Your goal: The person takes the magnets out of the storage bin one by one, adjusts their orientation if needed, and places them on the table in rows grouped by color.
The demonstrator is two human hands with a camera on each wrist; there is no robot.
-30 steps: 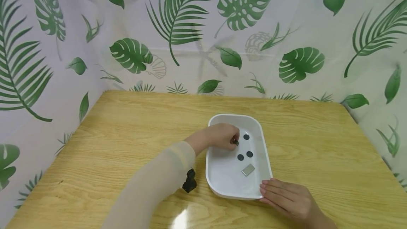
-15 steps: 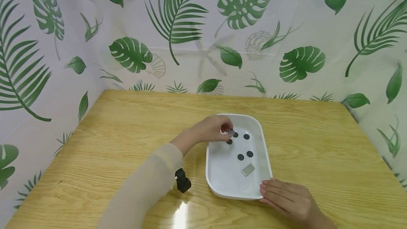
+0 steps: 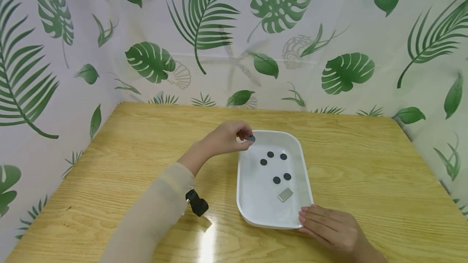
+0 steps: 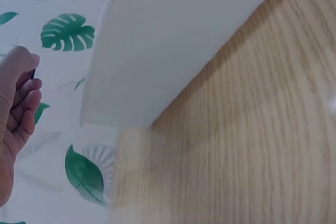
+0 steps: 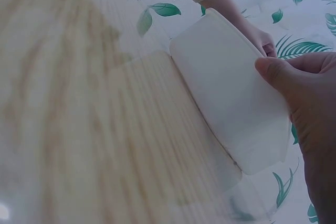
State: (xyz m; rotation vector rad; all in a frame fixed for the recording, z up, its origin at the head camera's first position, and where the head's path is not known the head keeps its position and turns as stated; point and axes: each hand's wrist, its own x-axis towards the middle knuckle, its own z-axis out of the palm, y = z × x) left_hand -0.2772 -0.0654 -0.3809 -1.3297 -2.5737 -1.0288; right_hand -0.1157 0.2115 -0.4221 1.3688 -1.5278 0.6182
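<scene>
My left hand pinches a dark, round, flat disc between thumb and fingers, over the far left corner of a white rectangular tray. In the left wrist view only a thin dark edge of that disc shows below the thumb. Several similar dark discs lie spread on the tray floor, beside a silvery rectangular block. My right hand grips the near right corner of the tray. In the right wrist view its thumb presses the outer wall while its fingers reach over the rim.
The tray stands on a wood-grain table. A leaf-printed sheet rises behind the table and along both sides. A black wrist-worn device sticks out below the left sleeve.
My left hand has lifted a disc from among the others and moved left and back with it to the tray's far left rim. My right hand has stayed put.
</scene>
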